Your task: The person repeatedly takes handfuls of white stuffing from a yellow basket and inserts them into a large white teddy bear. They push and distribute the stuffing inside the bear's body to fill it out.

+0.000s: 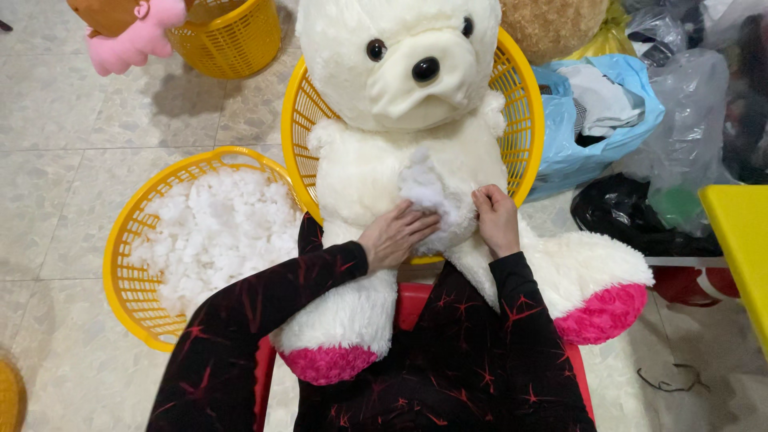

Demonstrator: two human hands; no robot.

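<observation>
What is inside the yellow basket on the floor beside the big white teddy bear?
The yellow basket holds loose white stuffing, heaped across it. Its bottom is covered.

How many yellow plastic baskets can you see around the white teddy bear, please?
3 clearly: one behind the white teddy bear, one holding white stuffing on the left, one at the top left. A yellow edge at the bottom-left corner might be another.

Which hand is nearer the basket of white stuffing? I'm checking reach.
Left. The left hand rests on the bear's belly, just right of the stuffing basket. The right hand grips the belly seam farther from it.
</observation>
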